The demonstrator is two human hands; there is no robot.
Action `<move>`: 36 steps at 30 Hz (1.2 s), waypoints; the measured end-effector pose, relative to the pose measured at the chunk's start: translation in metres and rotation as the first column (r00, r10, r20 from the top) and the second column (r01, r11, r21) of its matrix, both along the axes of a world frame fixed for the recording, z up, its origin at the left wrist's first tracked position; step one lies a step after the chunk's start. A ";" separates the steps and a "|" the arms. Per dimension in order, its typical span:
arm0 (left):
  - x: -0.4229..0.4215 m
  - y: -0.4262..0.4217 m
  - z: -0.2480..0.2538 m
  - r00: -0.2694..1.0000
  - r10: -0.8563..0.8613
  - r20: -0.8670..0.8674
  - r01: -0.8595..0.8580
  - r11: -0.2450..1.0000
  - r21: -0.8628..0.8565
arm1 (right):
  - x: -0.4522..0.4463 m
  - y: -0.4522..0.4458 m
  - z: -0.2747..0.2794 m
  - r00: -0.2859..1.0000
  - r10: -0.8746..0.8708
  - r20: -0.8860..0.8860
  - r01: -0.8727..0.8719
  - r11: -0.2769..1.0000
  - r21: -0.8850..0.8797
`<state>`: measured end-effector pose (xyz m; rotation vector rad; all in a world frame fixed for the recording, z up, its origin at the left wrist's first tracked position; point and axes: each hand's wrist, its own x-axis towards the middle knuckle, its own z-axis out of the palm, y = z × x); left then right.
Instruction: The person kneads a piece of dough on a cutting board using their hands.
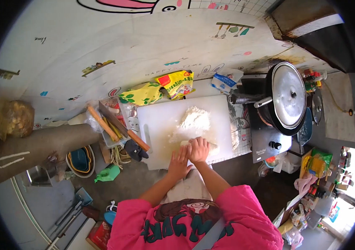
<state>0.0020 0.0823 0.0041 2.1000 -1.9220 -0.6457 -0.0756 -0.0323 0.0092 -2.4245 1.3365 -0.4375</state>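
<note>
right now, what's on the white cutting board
A heap of white powder and pale dough. The left hand and right hand cover part of the dough, hiding it.

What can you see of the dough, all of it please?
The pale, cream-white lump of soft-looking dough lies near the front edge of the white rectangular board, sticking out to either side of the bare right hand, which covers its middle. The bare left hand is close against the right one. Its visible ends look rounded and uncut. Just beyond it sits a heap of loose white flour.
</note>
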 end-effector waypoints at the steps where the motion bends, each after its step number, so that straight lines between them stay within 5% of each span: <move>1: 0.001 -0.003 -0.002 1.000 0.012 0.005 -0.012 1.000 -0.004 | 0.001 -0.005 -0.003 1.000 0.008 0.022 -0.008 1.000 -0.002; 17: 0.014 -0.043 -0.022 0.996 0.084 0.004 -0.084 0.996 -0.039 | 0.015 -0.063 -0.029 0.987 0.157 0.039 -0.160 0.983 0.093; 28: 0.022 -0.054 -0.010 0.998 0.039 0.048 -0.044 0.994 0.105 | 0.022 -0.067 -0.032 0.994 0.106 -0.018 -0.104 0.993 0.058; 31: 0.041 -0.063 -0.005 0.907 0.156 -0.391 -0.175 0.984 -0.014 | 0.014 -0.054 -0.041 0.998 0.050 -0.033 -0.044 0.985 0.170; 34: 0.038 -0.070 -0.010 0.924 0.236 -0.300 -0.292 0.944 -0.157 | 0.003 -0.054 -0.068 0.999 0.041 -0.017 -0.035 0.968 0.247; 36: 0.034 -0.075 -0.008 0.942 0.160 -0.294 -0.191 0.978 -0.082 | -0.003 -0.055 -0.060 0.993 0.106 -0.043 -0.087 0.944 0.317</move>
